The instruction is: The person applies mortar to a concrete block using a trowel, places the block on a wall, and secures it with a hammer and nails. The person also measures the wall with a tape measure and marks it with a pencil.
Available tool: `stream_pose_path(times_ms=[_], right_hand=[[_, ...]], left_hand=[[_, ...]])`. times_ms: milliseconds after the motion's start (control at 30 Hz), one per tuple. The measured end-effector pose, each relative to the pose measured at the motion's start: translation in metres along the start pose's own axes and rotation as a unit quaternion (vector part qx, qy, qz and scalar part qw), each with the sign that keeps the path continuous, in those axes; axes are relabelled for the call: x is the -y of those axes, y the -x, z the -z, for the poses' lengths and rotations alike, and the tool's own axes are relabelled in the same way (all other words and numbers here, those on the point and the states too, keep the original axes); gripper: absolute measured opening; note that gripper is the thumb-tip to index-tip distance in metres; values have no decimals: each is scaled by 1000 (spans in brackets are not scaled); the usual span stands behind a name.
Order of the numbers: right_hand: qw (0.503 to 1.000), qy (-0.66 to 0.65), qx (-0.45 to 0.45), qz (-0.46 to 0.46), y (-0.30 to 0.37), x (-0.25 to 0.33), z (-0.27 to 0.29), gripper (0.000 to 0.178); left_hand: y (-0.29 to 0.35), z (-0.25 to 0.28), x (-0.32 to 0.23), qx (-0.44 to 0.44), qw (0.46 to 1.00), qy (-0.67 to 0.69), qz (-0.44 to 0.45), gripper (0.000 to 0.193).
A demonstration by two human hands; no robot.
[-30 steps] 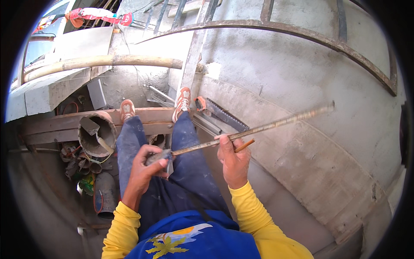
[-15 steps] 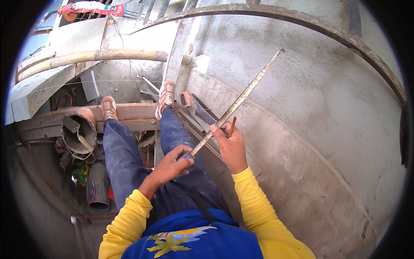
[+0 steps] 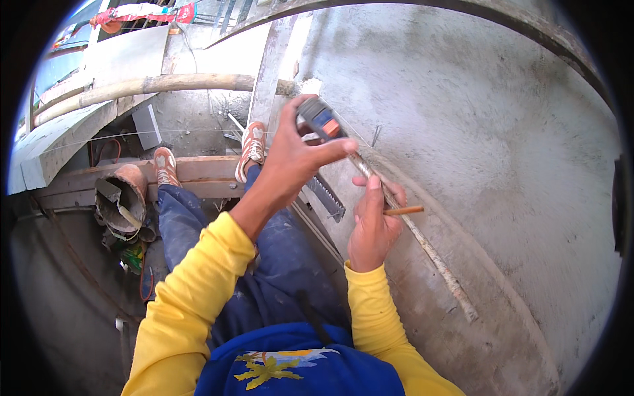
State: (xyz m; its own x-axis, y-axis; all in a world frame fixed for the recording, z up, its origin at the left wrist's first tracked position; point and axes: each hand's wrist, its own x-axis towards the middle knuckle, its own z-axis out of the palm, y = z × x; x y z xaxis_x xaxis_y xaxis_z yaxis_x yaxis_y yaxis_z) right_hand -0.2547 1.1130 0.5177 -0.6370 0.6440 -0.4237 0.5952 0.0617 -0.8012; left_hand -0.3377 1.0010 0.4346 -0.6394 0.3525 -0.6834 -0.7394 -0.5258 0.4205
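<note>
In my left hand (image 3: 294,148), raised over the right shoe, is a dark tape measure (image 3: 320,119) with a blue and orange face, the fingers and thumb wrapped about its case. Its worn, rust-spotted blade (image 3: 432,254) runs out toward the lower right beside the wall. My right hand (image 3: 375,224) is closed around the blade a little way from the case. A thin brown pencil-like stick (image 3: 404,210) pokes out sideways between the same fingers. Just behind the hands lies a handsaw (image 3: 328,198), its toothed blade partly covered.
A rough cement wall (image 3: 462,119) rises along the right. My feet rest on a wooden beam (image 3: 205,173). At left sits a crusted bucket (image 3: 122,201) with a trowel in it. A bamboo pole (image 3: 165,84) crosses ahead, and a thin string (image 3: 86,143) stretches near the feet.
My left hand has lifted the tape measure up and forward. The blade has swung from pointing up-right to pointing down-right, and my right hand has shifted slightly right and down.
</note>
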Motion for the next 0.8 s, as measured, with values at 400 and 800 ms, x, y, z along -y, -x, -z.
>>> stream_pose_path(times_ms=[400,800], right_hand=[[965,111,186,-145,-4,-24,42,39],[971,182,92,124,-2,44,93,79]], left_hand=[[-172,1,47,34,983,-156,93,99],[-219,-7,114,80,936,-166,301,98]])
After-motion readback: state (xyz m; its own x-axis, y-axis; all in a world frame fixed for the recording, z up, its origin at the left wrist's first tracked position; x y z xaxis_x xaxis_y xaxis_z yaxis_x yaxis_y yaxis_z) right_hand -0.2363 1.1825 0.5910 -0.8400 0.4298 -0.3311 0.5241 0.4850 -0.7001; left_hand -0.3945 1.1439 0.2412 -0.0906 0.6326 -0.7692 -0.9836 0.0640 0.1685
